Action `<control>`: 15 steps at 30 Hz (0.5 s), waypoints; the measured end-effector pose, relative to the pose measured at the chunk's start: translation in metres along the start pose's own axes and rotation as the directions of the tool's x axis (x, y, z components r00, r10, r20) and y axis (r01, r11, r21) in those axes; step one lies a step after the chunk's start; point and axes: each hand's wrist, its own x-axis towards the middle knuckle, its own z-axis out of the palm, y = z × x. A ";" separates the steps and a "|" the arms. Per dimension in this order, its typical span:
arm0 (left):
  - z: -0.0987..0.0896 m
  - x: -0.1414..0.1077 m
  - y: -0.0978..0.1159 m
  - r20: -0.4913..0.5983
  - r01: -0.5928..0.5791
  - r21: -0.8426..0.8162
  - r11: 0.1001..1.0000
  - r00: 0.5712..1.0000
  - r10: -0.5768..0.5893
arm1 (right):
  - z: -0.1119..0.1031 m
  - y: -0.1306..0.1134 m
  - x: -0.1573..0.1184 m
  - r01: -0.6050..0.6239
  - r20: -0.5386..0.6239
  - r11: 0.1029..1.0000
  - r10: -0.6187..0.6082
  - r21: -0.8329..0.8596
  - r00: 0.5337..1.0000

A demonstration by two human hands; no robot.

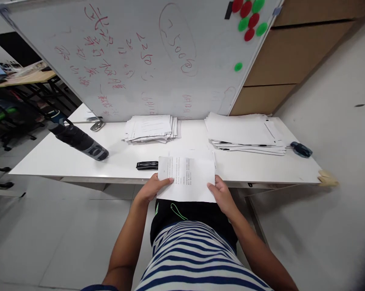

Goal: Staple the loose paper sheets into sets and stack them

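Printed sheets of paper (pixel 194 182) are held between my two hands at the front edge of the white table (pixel 118 161). My left hand (pixel 152 186) grips their left side, thumb on top. On the right side, my right hand (pixel 221 192) is closed the same way, its thumb over the edge. How many sheets there are I cannot tell. A black stapler (pixel 147 165) lies just left of the sheets, its right end hidden behind them. Beyond are a smaller pile of papers (pixel 150 127) and a larger pile of papers (pixel 239 127) to the right.
A whiteboard (pixel 133 89) with red writing and round magnets (pixel 245 8) stands behind the table. A dark bottle (pixel 79 141) and a computer mouse (pixel 97 125) are at the left. At the right lies a dark blue object (pixel 301 149). Cardboard boxes (pixel 297 52) stand behind, beside a wall.
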 end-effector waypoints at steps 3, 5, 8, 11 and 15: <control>-0.005 0.006 -0.008 -0.142 -0.095 0.027 0.995 0.985 0.098 | 0.006 0.013 0.002 -0.010 -0.080 0.997 0.005 -0.070 0.997; -0.015 0.012 -0.007 -0.339 -0.279 0.157 0.947 0.886 0.317 | 0.007 0.020 0.004 -0.013 -0.141 0.991 -0.006 -0.133 0.990; -0.044 0.023 -0.003 -0.387 -0.354 0.581 0.733 0.672 0.631 | 0.009 0.021 0.007 -0.036 -0.207 0.965 -0.020 -0.260 0.978; -0.076 0.038 -0.004 -0.182 -0.211 0.877 0.432 0.687 0.703 | 0.011 0.015 0.007 -0.095 -0.238 0.895 -0.013 -0.436 0.971; -0.096 0.056 -0.019 -0.169 -0.078 0.942 0.326 0.730 0.662 | 0.011 0.007 0.005 -0.109 -0.209 0.856 0.001 -0.505 0.978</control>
